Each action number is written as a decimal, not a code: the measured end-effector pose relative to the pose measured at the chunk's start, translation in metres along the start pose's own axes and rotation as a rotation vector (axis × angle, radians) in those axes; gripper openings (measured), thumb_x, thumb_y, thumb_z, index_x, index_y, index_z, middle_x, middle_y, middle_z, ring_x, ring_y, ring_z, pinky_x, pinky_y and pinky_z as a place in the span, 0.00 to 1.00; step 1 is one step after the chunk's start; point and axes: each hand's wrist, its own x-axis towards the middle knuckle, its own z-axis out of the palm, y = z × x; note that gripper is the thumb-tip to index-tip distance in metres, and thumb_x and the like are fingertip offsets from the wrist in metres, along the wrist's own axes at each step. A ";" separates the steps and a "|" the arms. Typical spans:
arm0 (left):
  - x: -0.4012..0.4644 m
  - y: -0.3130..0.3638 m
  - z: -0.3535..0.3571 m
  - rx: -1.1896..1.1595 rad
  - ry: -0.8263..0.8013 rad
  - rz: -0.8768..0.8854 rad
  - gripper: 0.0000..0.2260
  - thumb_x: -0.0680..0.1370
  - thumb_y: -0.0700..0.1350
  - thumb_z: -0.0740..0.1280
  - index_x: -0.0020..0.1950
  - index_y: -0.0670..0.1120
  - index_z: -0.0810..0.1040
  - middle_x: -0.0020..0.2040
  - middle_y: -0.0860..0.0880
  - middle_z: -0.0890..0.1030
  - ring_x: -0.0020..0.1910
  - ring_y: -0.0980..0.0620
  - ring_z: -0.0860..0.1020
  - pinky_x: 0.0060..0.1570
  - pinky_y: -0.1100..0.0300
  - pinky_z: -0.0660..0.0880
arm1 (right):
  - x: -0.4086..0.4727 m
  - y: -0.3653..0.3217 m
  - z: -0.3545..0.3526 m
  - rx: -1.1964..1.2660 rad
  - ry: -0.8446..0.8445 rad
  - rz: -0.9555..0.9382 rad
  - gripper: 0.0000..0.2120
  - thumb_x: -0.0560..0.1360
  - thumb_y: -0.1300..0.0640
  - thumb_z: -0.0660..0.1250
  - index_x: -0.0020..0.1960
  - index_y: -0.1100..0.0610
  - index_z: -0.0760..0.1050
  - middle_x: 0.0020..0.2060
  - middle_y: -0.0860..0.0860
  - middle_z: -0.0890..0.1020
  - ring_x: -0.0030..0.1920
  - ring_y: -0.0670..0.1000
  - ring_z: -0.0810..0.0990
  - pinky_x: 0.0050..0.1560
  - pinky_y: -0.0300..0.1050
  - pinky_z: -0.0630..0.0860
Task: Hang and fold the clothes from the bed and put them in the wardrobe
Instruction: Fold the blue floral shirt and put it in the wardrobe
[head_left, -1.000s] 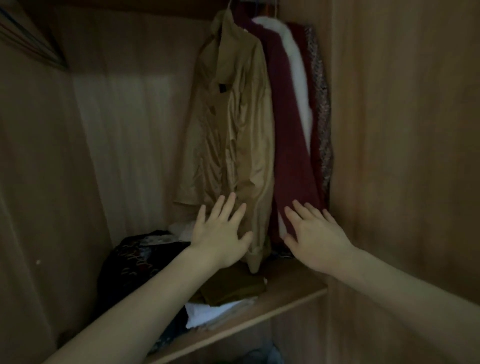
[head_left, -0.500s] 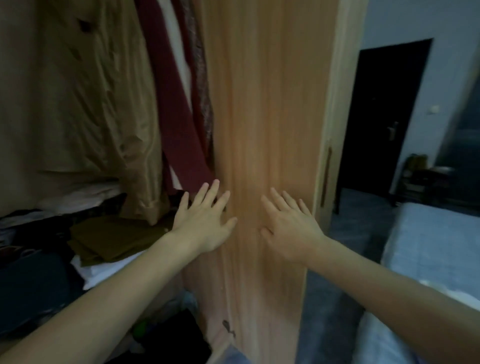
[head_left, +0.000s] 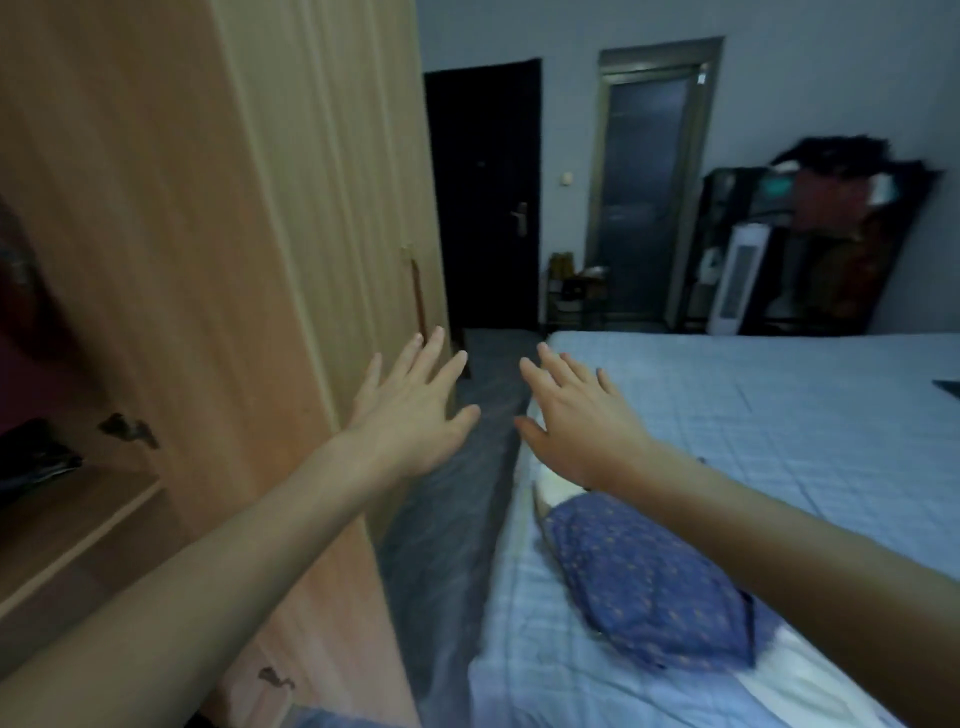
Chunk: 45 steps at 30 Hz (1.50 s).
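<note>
My left hand (head_left: 410, 410) is stretched out in front of me with fingers spread and nothing in it, beside the wooden wardrobe (head_left: 208, 260). My right hand (head_left: 576, 415) is also spread and empty, hovering over the near edge of the bed (head_left: 753, 426). A blue patterned garment (head_left: 644, 577) lies crumpled on the bed's pale blue sheet, under my right forearm, with a bit of white cloth (head_left: 556, 491) beside it. The wardrobe's open compartment shows at far left, with a shelf (head_left: 78, 525) and dark folded clothes (head_left: 31, 457).
A narrow strip of dark floor (head_left: 447, 519) runs between wardrobe and bed. Beyond are a dark door (head_left: 488, 197), a glass door (head_left: 644, 182), a white tower heater (head_left: 737, 280) and a dark rack heaped with things (head_left: 831, 228).
My view has swung right, from the hanging coats inside the wardrobe, past its side panel, to the bed. Both hands stay spread and empty throughout.
</note>
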 end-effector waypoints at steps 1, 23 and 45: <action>0.010 0.022 0.003 -0.003 -0.007 0.034 0.30 0.81 0.63 0.50 0.81 0.56 0.45 0.80 0.53 0.36 0.79 0.53 0.37 0.76 0.44 0.41 | -0.008 0.026 -0.003 -0.012 -0.006 0.038 0.31 0.81 0.43 0.54 0.79 0.53 0.49 0.79 0.52 0.48 0.78 0.54 0.48 0.75 0.60 0.50; 0.125 0.358 0.094 0.007 -0.197 0.524 0.28 0.82 0.61 0.51 0.80 0.55 0.49 0.80 0.51 0.37 0.79 0.50 0.39 0.75 0.43 0.40 | -0.167 0.349 -0.014 -0.108 -0.152 0.555 0.29 0.80 0.44 0.55 0.77 0.53 0.53 0.79 0.52 0.50 0.77 0.54 0.51 0.74 0.60 0.52; 0.346 0.407 0.194 0.027 -0.347 0.536 0.28 0.82 0.59 0.52 0.81 0.53 0.50 0.80 0.48 0.37 0.79 0.48 0.39 0.75 0.42 0.40 | -0.015 0.502 0.070 -0.019 -0.223 0.579 0.28 0.81 0.45 0.56 0.77 0.53 0.53 0.79 0.50 0.50 0.77 0.52 0.52 0.75 0.59 0.52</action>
